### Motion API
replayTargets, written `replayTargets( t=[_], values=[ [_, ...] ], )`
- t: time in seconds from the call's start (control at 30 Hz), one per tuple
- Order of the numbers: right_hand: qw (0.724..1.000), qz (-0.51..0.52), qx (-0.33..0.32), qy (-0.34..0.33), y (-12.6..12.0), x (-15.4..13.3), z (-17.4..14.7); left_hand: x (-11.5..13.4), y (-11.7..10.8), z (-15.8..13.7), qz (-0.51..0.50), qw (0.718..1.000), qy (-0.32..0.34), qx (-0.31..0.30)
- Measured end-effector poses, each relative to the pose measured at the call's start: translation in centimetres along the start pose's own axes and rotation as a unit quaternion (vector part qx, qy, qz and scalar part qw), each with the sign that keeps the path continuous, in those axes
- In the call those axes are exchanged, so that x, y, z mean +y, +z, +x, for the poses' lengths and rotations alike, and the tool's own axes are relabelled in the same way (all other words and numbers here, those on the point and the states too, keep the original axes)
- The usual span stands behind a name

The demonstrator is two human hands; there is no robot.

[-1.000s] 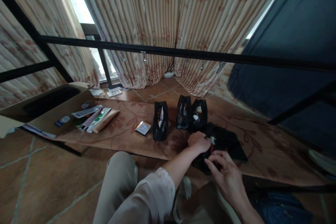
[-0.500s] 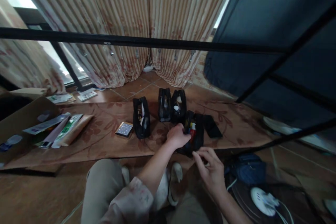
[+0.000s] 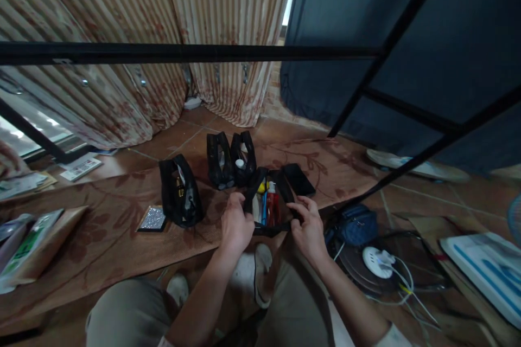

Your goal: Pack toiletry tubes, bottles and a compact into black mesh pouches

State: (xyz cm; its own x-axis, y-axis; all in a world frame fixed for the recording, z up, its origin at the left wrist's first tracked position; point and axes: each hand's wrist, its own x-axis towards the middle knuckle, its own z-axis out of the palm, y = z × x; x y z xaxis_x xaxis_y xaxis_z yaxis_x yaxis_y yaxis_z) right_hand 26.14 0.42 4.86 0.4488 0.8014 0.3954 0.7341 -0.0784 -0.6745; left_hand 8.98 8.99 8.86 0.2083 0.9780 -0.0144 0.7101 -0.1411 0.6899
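Note:
A black pouch (image 3: 272, 230) lies at the front edge of the cloth-covered bench, its top spread apart. My left hand (image 3: 236, 222) is closed on its left side, and my right hand (image 3: 308, 225) pinches its right edge. Inside the pouch show a red bottle (image 3: 272, 203) with a white top, something yellow (image 3: 262, 187) and a thin blue item (image 3: 264, 209). Three more black pouches stand to the left and behind: one with a gold-coloured item (image 3: 181, 214), a second (image 3: 220, 162), and a third holding a white-capped item (image 3: 243, 160). A black flat object (image 3: 299, 179) lies just behind my right hand.
The bench cloth (image 3: 122, 249) is brown. A glittery square compact (image 3: 152, 218) and several packets (image 3: 36, 244) lie to the left. A black metal bar (image 3: 183, 54) crosses ahead. At right are a blue bag (image 3: 358, 225) and a white power socket (image 3: 376, 262) with cables.
The view has turned to the right. My right hand has come onto the pouch's right edge, and the pouch's top is now spread wider, showing more of its contents.

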Motion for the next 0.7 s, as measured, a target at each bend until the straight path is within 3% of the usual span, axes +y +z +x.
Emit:
replayTargets(
  t=[0.2,0.33,0.4,0.5,0.6,0.7],
  values=[
    [1.0,0.016,0.01,0.019,-0.2,0.6,-0.2,-0.6,0.0,0.0,0.093,0.993,0.023,0.065],
    [0.998,0.055,0.005,0.033,0.1,0.1,-0.1,1.2,0.3,-0.2,0.201,0.97,0.12,0.068],
    [0.996,0.077,0.002,0.033,0.2,-0.2,0.0,2.7,0.3,-0.1,0.25,0.951,0.178,0.026],
    [0.995,0.098,0.0,0.036,0.2,-0.5,0.1,4.8,0.4,0.2,0.303,0.922,0.223,-0.092],
    [0.993,0.106,-0.002,0.047,0.1,-0.7,0.1,6.0,0.8,0.6,0.34,0.903,0.189,-0.184],
    [0.992,0.116,0.001,0.055,0.1,-0.8,0.2,6.8,1.7,1.0,0.354,0.894,0.142,-0.235]
  ],
)
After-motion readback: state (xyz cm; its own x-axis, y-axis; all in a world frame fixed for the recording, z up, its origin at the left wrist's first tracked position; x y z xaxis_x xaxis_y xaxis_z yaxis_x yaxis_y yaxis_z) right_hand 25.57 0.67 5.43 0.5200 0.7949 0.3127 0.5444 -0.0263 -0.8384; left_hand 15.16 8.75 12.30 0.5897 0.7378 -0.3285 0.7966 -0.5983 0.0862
